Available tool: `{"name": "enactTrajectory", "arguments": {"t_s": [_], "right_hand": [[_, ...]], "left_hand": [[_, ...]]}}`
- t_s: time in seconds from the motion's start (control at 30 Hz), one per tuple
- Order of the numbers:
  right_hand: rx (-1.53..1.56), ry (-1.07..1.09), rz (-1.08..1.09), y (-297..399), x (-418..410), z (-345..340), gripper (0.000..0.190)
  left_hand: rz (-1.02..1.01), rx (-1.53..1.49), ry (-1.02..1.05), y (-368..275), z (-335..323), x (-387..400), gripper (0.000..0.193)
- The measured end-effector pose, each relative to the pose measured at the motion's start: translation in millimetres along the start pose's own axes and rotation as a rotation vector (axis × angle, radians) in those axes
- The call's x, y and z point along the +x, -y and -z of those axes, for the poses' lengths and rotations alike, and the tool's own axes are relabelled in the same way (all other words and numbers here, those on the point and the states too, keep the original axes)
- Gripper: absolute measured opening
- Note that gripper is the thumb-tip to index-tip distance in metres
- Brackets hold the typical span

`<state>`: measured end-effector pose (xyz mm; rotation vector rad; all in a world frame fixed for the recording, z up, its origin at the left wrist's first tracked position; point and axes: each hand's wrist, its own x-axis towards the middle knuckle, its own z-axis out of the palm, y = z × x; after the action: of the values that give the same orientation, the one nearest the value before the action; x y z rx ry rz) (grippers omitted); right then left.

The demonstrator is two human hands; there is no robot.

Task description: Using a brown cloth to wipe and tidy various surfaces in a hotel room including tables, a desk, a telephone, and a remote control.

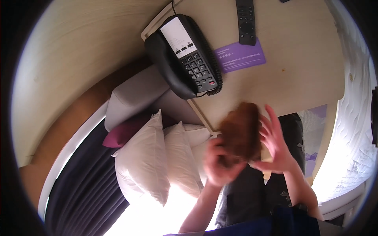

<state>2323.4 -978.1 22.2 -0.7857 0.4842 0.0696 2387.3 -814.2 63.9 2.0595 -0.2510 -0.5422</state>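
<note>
My left hand (221,165) grips the lower end of a brown, blurred object (242,131), and its exact kind cannot be told. My right hand (273,144) is just to the right of it, fingers spread and apart, with the fingertips close to the object's side; whether they touch it is unclear. The brown object is above my lap, near the edge of a light wooden desk (307,85). My legs in dark trousers (245,197) show below the hands.
A black corded telephone (183,56) sits on the desk at upper left. Right of it, a black remote control (246,23) overlaps a purple printed card (240,56). White pillows (141,165), a maroon cushion (124,134) and a dark curtain (85,180) are at left. A white curtain (354,118) hangs at right.
</note>
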Motion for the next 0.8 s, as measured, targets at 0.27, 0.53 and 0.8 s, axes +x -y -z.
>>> {"name": "enactTrajectory", "arguments": {"t_s": [0.27, 0.53, 0.8], "right_hand": [[-0.94, -0.407, 0.298, 33.7, -48.8, 85.1, 0.096], [-1.408, -0.448, 0.284, 12.6, 8.7, 82.2, 0.088], [-1.48, -0.057, 0.108, -70.7, 11.5, 6.4, 0.081]], "left_hand": [[-0.138, 0.074, 0.393, 6.0, -137.2, 38.6, 0.051], [-0.153, 0.108, 0.139, 30.7, -129.0, 55.9, 0.055], [0.282, -0.016, -0.234, 79.2, -33.9, -49.0, 0.041]]}}
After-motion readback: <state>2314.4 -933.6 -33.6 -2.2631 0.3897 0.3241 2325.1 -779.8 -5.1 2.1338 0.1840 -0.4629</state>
